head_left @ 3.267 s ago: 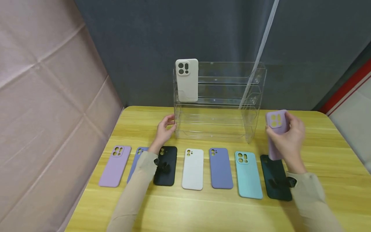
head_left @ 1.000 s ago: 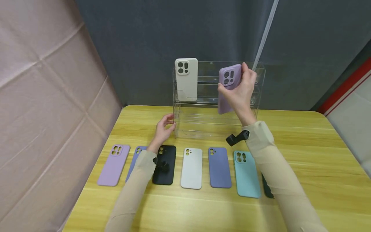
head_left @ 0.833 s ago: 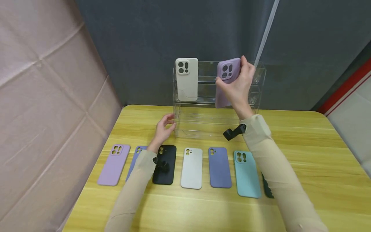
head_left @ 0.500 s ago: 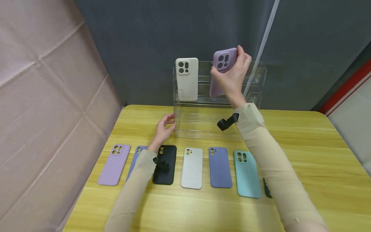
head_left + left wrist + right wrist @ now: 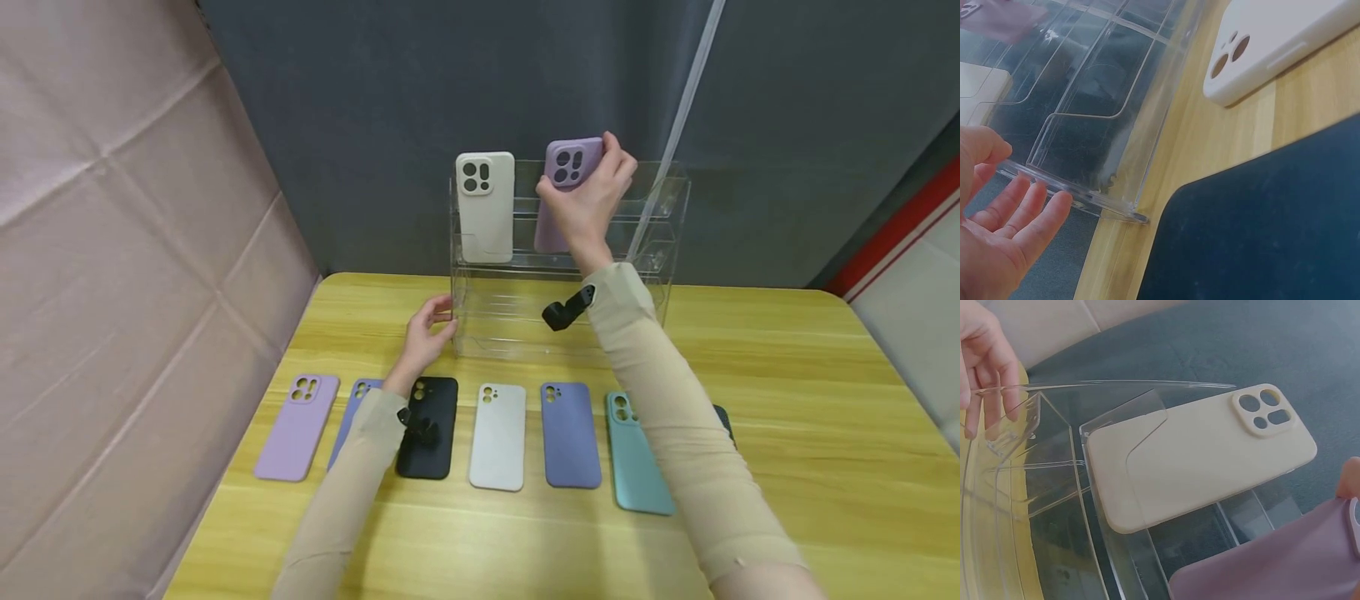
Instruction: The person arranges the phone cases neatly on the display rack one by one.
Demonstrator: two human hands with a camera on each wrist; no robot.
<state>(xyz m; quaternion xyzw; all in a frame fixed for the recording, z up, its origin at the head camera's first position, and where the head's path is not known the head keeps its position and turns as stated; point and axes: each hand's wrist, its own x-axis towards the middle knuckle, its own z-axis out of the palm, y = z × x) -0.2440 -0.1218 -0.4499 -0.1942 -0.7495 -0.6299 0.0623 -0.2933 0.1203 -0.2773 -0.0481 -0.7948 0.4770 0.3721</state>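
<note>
My right hand [image 5: 588, 200] pinches a light purple phone case [image 5: 553, 233] by its two long sides, thumb on the left edge. The case stands nearly upright at the upper tier of a clear acrylic display rack [image 5: 551, 348], its lower end at that tier's front lip. To its left, a cream phone case [image 5: 483, 223] leans in the same tier. The right wrist view shows the purple case [image 5: 1266, 562] beside the cream one [image 5: 1197, 469], slightly apart. My left hand [image 5: 423, 337] touches the rack's left side panel with loosely extended fingers [image 5: 1047, 225].
Along the table [image 5: 540, 542] lies a row of phone cases: purple [image 5: 296, 433], blue partly under my left arm, black [image 5: 442, 425], white [image 5: 498, 437], blue-violet [image 5: 570, 437], and turquoise [image 5: 637, 471] partly under my right sleeve. A dark case [image 5: 723, 421] is mostly covered. A grey curtain hangs behind the rack.
My right hand has brought the purple case from above the right of the table up to the rack, then left and slightly down beside the cream case. My left hand stays put.
</note>
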